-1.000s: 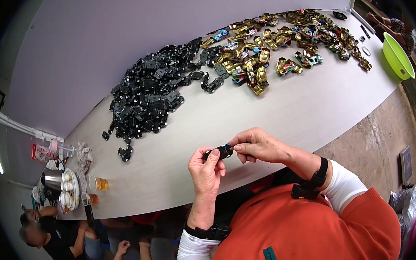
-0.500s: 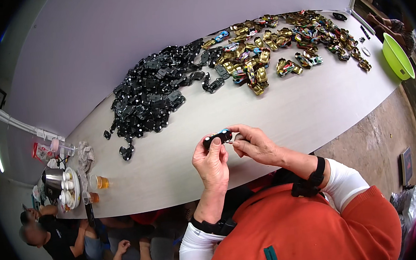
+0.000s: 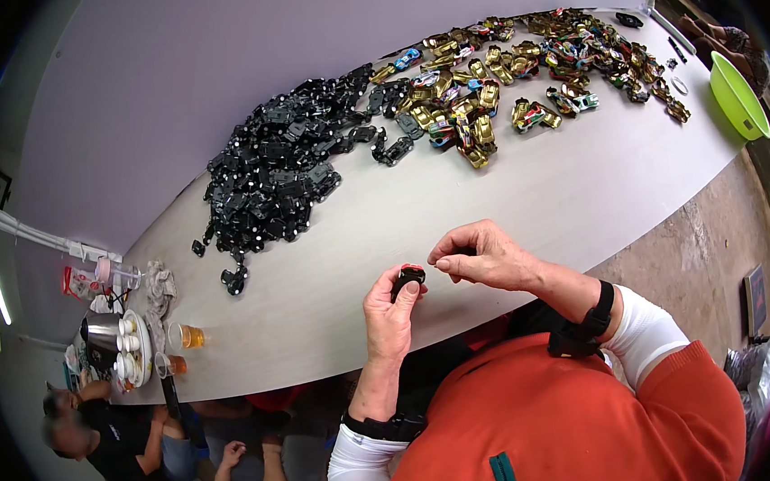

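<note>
Steadily Held, Lightly Touched

Mostly, the frame is filled by the pale table (image 3: 273, 313). On it lies a black pile (image 3: 275, 168) of small car parts, left of the upper centre, and a mixed gold pile (image 3: 482, 97) of toy bodies, toward the upper right. Near the centre, my left hand (image 3: 387, 320) is closed, gripping between thumb and fingers one small toy car (image 3: 411, 275), dark with a red edge, above the table. My right hand (image 3: 493, 261) is just beside, to the right, its thumb and forefinger close together; whether they hold something tiny, I cannot tell.

To do this step well, I believe, the left thumb should press firmly and leave the working end uncovered, while the right fingertips should come straight and light, without forcing, so nothing slips.

Now I count, again from the largest: one table; two piles, whose pieces overlap too much for an honest number; one green basin (image 3: 739, 99) at the right edge; two hands; two cups (image 3: 192, 336) of amber drink at the lower left; one toy car in my grip.
</note>
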Demonstrator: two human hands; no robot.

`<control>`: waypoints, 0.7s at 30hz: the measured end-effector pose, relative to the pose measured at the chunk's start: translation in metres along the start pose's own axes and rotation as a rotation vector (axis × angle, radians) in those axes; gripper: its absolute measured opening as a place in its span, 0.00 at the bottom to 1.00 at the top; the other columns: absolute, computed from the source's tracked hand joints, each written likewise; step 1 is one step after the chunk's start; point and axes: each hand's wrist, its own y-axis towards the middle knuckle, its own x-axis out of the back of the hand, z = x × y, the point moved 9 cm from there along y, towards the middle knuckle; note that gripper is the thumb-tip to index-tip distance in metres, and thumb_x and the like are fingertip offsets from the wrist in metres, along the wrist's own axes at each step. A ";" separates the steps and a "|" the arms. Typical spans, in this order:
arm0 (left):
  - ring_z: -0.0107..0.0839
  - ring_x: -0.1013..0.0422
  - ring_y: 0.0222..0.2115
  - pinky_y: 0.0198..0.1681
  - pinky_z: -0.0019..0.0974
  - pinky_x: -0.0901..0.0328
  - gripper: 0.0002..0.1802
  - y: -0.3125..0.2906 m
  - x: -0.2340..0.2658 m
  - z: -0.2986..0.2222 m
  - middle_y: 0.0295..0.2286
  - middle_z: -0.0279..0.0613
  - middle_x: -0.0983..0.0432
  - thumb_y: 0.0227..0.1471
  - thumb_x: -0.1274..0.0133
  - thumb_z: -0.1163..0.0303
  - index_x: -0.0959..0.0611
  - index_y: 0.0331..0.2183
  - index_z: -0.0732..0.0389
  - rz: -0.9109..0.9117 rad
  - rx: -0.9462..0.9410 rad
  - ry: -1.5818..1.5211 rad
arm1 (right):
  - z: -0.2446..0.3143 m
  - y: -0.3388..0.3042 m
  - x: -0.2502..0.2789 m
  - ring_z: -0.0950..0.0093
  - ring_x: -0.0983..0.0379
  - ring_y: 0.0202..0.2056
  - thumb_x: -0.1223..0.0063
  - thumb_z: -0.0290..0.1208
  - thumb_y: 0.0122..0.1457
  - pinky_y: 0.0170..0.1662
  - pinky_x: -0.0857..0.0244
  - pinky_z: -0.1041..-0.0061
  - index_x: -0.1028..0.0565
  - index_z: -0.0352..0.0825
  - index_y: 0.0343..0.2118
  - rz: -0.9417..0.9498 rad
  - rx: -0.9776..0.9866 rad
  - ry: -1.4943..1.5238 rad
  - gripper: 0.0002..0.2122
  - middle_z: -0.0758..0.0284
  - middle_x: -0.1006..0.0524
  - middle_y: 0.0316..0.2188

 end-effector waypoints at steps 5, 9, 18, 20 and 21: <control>0.19 0.36 0.18 0.20 0.22 0.40 0.10 -0.004 -0.011 0.006 0.25 0.36 0.27 0.49 0.48 0.75 0.24 0.37 0.64 0.131 0.142 -0.047 | 0.003 -0.001 -0.008 0.85 0.33 0.23 0.48 0.28 0.54 0.26 0.38 0.84 0.25 0.28 0.35 0.101 0.039 0.000 0.09 0.70 0.26 0.22; 0.17 0.41 0.15 0.16 0.20 0.46 0.11 -0.003 -0.014 0.007 0.24 0.40 0.27 0.49 0.48 0.75 0.24 0.37 0.65 0.187 0.172 -0.019 | 0.001 -0.002 -0.007 0.85 0.33 0.23 0.47 0.29 0.53 0.26 0.39 0.85 0.25 0.29 0.32 0.131 0.015 -0.011 0.08 0.70 0.26 0.21; 0.16 0.43 0.14 0.15 0.19 0.49 0.11 -0.006 -0.018 0.006 0.22 0.40 0.28 0.49 0.47 0.74 0.24 0.37 0.65 0.239 0.251 -0.018 | 0.001 -0.003 -0.012 0.85 0.35 0.21 0.46 0.30 0.52 0.23 0.43 0.86 0.27 0.31 0.29 0.155 -0.007 -0.017 0.07 0.71 0.28 0.19; 0.16 0.43 0.13 0.15 0.19 0.49 0.11 -0.006 -0.018 0.005 0.23 0.42 0.28 0.49 0.47 0.74 0.24 0.37 0.65 0.248 0.247 -0.016 | 0.003 -0.003 -0.015 0.85 0.36 0.21 0.46 0.30 0.52 0.22 0.44 0.86 0.27 0.31 0.29 0.172 -0.027 -0.016 0.07 0.71 0.29 0.19; 0.16 0.43 0.13 0.15 0.19 0.49 0.11 -0.005 -0.019 0.004 0.23 0.42 0.28 0.49 0.47 0.74 0.24 0.37 0.65 0.258 0.246 -0.019 | -0.001 -0.003 -0.015 0.85 0.37 0.20 0.45 0.30 0.52 0.21 0.45 0.86 0.27 0.31 0.29 0.199 -0.075 0.033 0.07 0.71 0.29 0.18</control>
